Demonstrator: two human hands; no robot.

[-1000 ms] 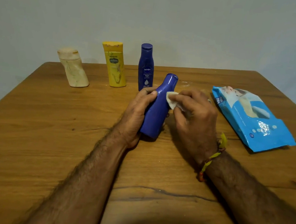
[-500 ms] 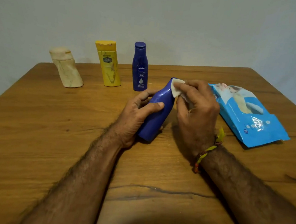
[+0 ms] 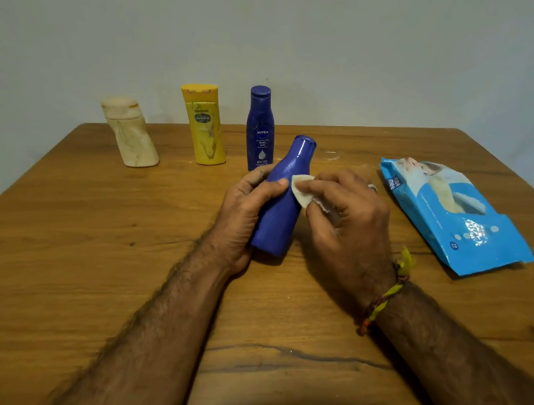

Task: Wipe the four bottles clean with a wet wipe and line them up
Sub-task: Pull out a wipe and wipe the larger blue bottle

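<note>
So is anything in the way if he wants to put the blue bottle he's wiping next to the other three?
Nothing visible is. The blue bottle is in his left hand, and the bare table right of the Nivea bottle is free. The wipes pack lies well off to the right.

Bare table (image 3: 57,263) left; wipes pack (image 3: 453,217) right

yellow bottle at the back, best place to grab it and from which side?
Grip the yellow bottle round its waist, just below the cap. It stands upright and looks narrower there than at the base. Probably come from the front with the hand level: the cream bottle and the labelled blue bottle stand apart on either side, leaving finger room.
</note>
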